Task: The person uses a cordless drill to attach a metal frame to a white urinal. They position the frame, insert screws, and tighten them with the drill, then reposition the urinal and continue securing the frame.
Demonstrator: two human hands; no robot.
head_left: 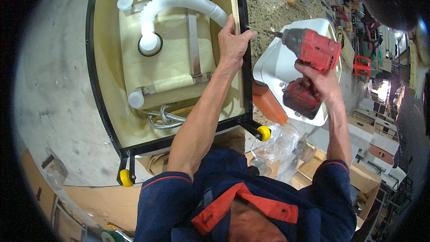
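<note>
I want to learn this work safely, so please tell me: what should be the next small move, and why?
I would probably shift the left hand along the black frame before bringing the red drill nearer: the left thumb sticks out past the outer edge, and the drill in the right hand points its bit toward that thumb.

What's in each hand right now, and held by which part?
Right hand: the red-and-black drill, by its handle. Left hand: on the right side of the black frame; gripping or just resting, I can't tell.
</note>
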